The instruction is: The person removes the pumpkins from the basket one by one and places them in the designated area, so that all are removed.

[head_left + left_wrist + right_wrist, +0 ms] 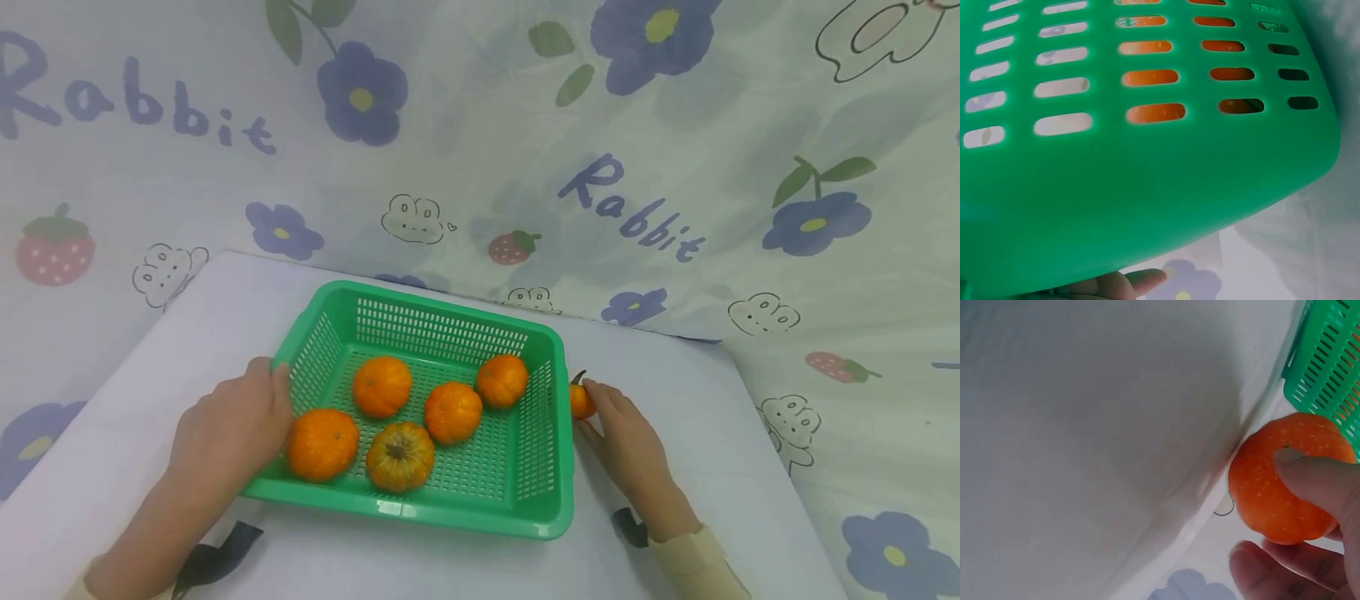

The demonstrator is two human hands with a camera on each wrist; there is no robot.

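My left hand (232, 421) grips the left rim of a green plastic basket (480, 518), thumb on top; fingertips (1144, 281) show beneath it in the left wrist view. The basket looks tilted, and inside lie several orange pumpkins, one of them a greenish striped pumpkin (400, 468) near the front. Just outside the basket's right wall, my right hand (630, 442) holds another small orange pumpkin (1285, 500) between thumb and fingers. Its curved stem shows in the head view, while the basket rim partly hides its body.
A white cloth covers the table (690, 400) under the basket. Behind and beside it hangs a printed curtain (480, 167) with flowers, rabbits and strawberries. Dark wrist-worn parts (217, 558) show below the left forearm.
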